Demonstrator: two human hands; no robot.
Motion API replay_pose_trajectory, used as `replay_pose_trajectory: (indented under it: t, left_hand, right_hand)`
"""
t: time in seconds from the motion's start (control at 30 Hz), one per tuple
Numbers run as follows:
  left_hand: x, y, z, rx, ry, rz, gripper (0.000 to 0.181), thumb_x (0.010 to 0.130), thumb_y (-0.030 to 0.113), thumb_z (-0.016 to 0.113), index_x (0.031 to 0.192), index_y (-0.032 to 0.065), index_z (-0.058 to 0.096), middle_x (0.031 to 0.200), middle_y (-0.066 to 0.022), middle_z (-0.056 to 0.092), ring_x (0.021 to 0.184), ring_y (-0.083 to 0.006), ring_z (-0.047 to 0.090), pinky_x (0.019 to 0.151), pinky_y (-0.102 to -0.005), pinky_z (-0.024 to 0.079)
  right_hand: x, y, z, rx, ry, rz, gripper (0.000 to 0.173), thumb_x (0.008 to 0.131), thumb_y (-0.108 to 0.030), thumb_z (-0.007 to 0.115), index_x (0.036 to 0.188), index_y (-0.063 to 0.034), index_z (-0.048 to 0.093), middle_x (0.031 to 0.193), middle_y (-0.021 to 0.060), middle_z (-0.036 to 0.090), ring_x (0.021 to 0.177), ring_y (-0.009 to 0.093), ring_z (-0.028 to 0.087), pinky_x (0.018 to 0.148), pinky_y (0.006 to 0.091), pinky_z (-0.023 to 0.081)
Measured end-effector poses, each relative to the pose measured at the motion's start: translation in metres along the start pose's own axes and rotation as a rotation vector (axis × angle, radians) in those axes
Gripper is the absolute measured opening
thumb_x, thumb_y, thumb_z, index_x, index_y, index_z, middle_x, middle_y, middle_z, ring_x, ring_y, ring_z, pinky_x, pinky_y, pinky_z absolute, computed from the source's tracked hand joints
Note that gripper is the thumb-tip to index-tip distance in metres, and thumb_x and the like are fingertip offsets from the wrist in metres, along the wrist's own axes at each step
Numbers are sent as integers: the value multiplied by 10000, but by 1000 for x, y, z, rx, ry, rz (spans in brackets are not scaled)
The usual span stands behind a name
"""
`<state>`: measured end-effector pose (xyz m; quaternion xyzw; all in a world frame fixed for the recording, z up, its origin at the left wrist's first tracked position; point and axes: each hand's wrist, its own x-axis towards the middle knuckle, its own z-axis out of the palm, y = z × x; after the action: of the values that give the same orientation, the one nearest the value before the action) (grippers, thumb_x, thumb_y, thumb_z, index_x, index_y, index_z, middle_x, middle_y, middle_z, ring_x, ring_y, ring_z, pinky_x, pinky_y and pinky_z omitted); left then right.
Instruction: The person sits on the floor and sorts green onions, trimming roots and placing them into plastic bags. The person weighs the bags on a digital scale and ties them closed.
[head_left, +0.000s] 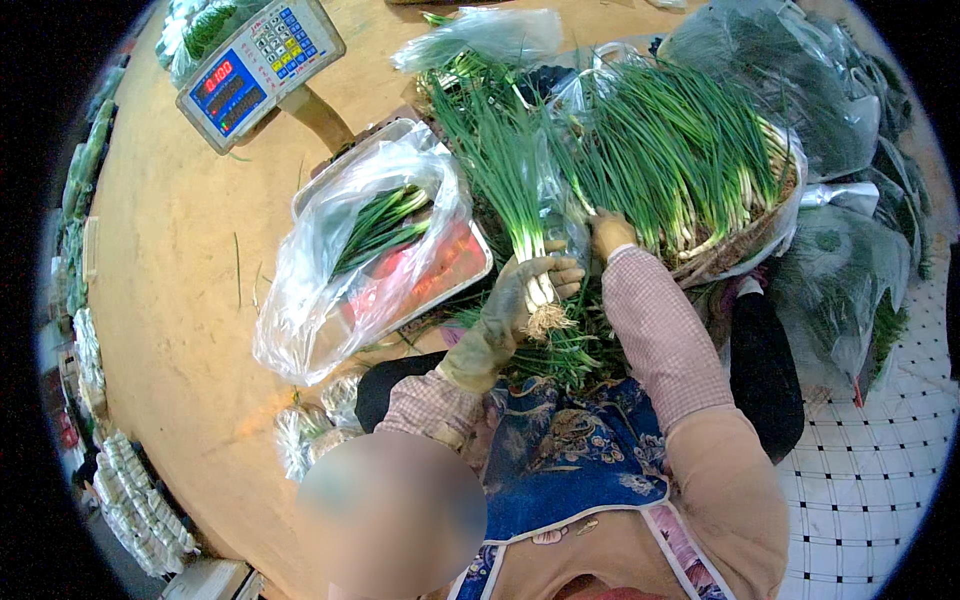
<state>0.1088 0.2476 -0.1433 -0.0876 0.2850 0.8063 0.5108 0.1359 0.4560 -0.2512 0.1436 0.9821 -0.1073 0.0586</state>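
Observation:
My gloved left hand (525, 289) is closed around the white lower stems of a bunch of green onions (517, 202). Their leaves point away from me, and the pale roots hang below the palm. Just to the right, my right hand (613, 234), also gloved, pinches the white end of a single green onion (580, 195). It is at the left edge of a large heap of green onions (675, 157), which rests on a lined, shallow basket (739, 251). Part of the right fingers is hidden from view.
On my left, a clear plastic bag (300, 300) holding green onions lies across a scale's metal tray (480, 259). The scale's lit display (225, 90) stands behind it. Bagged greens (832, 277) crowd the right side. Loose trimmed leaves (562, 356) lie by my lap.

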Motion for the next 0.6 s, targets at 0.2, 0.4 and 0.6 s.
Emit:
replay_pose_trajectory:
  t: [0.2, 0.4, 0.6]
  left_hand:
    - [5, -1, -11, -123, -16, -48, 414, 786, 90, 451, 1167, -41, 356, 1093, -186, 486, 981, -278, 521, 841, -348, 454]
    - [11, -12, -25, -124, -59, 6, 450, 792, 119, 454, 1198, -34, 335, 1187, -172, 421, 1112, -251, 412, 926, -373, 365]
    - [0, -7, -16, -40, -60, 6, 405, 771, 133, 536, 1126, -22, 419, 949, -123, 545, 850, -206, 553, 764, -308, 461]
  right_hand:
    - [-10, -22, -34, 484, 2, 218, 203, 739, -126, 528, 932, -72, 565, 887, 111, 584, 797, 246, 564, 691, 356, 454]
    - [-88, -76, -94, 1245, 202, 386, 173, 804, -56, 516, 969, -7, 532, 774, 21, 541, 729, 91, 509, 630, 210, 424]
    - [-124, -89, -88, 1072, 14, 200, 172, 794, -131, 542, 944, -51, 568, 833, 60, 580, 705, 153, 536, 647, 264, 426]
